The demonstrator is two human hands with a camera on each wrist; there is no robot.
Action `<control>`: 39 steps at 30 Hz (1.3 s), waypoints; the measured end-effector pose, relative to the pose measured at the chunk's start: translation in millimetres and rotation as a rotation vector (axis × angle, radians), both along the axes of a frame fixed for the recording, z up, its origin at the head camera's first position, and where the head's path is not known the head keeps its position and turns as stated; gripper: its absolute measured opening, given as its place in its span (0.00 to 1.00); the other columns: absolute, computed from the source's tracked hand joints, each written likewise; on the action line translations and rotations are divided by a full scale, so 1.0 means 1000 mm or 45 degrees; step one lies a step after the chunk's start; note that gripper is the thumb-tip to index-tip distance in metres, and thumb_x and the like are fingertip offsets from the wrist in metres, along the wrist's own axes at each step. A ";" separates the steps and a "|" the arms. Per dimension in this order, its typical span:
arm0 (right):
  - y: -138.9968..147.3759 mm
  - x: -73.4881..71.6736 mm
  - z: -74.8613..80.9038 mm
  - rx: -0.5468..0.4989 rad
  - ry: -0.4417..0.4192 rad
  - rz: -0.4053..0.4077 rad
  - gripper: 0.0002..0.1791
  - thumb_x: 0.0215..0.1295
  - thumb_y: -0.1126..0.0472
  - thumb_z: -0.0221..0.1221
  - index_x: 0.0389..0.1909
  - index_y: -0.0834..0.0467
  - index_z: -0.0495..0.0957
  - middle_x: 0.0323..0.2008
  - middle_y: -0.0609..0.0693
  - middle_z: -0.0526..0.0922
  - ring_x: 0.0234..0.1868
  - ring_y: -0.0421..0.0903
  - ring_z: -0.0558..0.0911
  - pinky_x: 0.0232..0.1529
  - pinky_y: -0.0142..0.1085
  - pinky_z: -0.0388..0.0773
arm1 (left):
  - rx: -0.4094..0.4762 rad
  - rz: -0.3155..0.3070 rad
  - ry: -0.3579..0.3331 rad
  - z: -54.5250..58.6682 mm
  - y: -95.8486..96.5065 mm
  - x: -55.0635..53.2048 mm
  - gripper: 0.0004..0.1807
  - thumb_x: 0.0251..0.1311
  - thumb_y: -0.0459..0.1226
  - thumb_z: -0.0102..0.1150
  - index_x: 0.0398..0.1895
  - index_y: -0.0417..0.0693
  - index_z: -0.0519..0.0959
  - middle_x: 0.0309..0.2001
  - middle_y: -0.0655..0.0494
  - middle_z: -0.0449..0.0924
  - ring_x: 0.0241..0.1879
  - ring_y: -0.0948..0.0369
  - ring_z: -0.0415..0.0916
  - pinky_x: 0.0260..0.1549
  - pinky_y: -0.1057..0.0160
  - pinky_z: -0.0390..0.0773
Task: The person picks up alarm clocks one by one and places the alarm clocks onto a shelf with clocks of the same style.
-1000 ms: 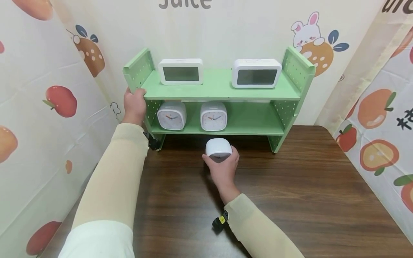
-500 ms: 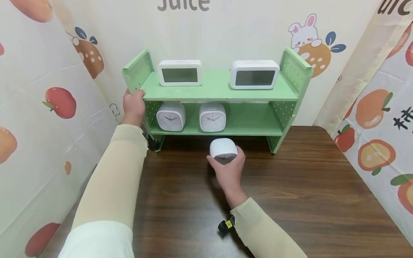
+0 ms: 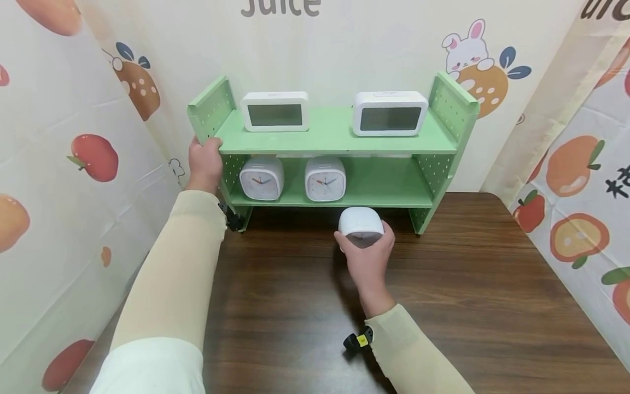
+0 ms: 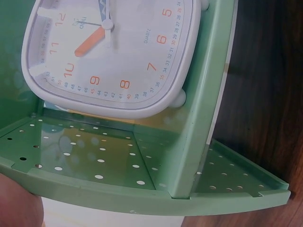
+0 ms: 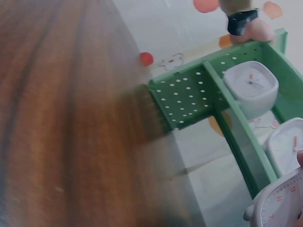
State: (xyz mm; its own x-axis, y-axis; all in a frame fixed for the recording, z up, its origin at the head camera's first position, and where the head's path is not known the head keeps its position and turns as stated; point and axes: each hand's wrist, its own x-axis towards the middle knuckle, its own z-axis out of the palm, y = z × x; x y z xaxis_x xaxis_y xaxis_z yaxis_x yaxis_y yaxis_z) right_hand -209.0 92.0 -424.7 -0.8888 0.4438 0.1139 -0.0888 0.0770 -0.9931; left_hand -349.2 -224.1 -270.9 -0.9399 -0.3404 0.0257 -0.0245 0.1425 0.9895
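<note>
My right hand [image 3: 369, 262] holds a white alarm clock [image 3: 360, 220], thumb and fingers on its opposite sides, just in front of the lower shelf's edge. Part of that clock's dial [image 5: 281, 203] shows in the right wrist view. At the left end of a green two-tier rack [image 3: 334, 143], my left hand [image 3: 205, 164] grips the perforated side panel. On the lower tier sit two white analog alarm clocks, one at the left [image 3: 262, 179] and one near the middle [image 3: 325, 180]. The left one's dial [image 4: 113, 56] fills much of the left wrist view.
Two white digital clocks stand on the upper tier, one at the left [image 3: 275, 112] and one at the right [image 3: 391, 115]. The rack stands on a dark wooden table [image 3: 275, 306] against a fruit-printed backdrop [image 3: 334, 54].
My right hand has moved to the right along the front of the rack with the alarm clock in it. My left hand stays on the side panel.
</note>
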 end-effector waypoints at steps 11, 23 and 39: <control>0.016 -0.005 0.022 -0.027 0.058 -0.051 0.60 0.46 0.45 0.82 0.74 0.55 0.53 0.69 0.51 0.58 0.66 0.48 0.63 0.66 0.46 0.63 | -0.003 0.007 0.018 -0.001 0.000 0.000 0.30 0.76 0.47 0.41 0.79 0.63 0.60 0.73 0.57 0.66 0.69 0.59 0.63 0.72 0.49 0.60; 0.042 -0.003 0.054 -0.007 0.081 -0.064 0.60 0.47 0.48 0.82 0.74 0.54 0.53 0.69 0.52 0.61 0.65 0.47 0.64 0.64 0.46 0.65 | 0.004 0.011 0.040 -0.003 -0.001 -0.002 0.30 0.75 0.46 0.42 0.79 0.60 0.60 0.72 0.56 0.66 0.69 0.59 0.63 0.72 0.53 0.58; 0.069 -0.035 0.074 0.133 0.069 -0.008 0.61 0.48 0.44 0.80 0.76 0.52 0.50 0.71 0.50 0.57 0.67 0.48 0.62 0.62 0.46 0.70 | -0.004 -0.002 0.012 -0.003 -0.001 0.001 0.30 0.75 0.47 0.41 0.80 0.65 0.59 0.73 0.58 0.65 0.69 0.58 0.62 0.72 0.46 0.58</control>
State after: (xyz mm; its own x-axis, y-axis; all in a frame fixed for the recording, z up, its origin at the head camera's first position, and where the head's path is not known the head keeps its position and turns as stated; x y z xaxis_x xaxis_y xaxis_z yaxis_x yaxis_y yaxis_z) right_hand -244.3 160.9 -351.1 -0.8773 0.4325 0.2079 -0.1416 0.1807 -0.9733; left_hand -348.2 -225.4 -274.1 -0.9401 -0.3390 0.0360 -0.0146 0.1456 0.9892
